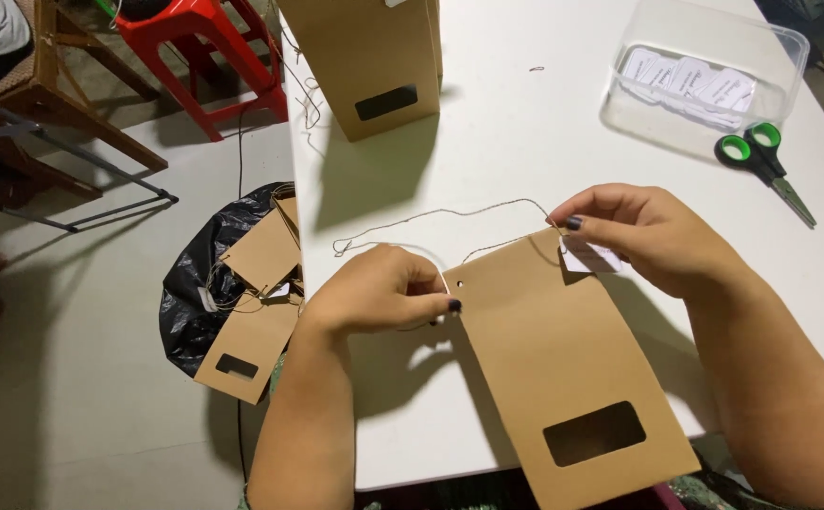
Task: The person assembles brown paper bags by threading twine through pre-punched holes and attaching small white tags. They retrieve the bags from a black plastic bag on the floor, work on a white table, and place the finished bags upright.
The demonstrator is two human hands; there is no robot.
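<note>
Pinched between thumb and fingertips of the left hand was the top left corner of a flat brown paper bag, just beside a small punched hole; the fingers were closed tight on the edge. At the bag's top right corner, a small white tag and the end of a thin twine were gripped together by the closed fingers of the right hand. The bag was laid on the white table, its windowed lower end hanging past the near edge. The twine was looped loosely across the tabletop between the two hands.

A standing bag of the same kind, a clear plastic tub of white tags and green-handled scissors were set well apart at the far side. More bags were heaped on a black plastic sack on the floor.

Several slips could be foreseen: the slack twine might be snagged or knotted on itself, the paper around the hole might be torn by a hard pull, and the overhanging bag might be dragged off the edge if the pinch were loosened.
</note>
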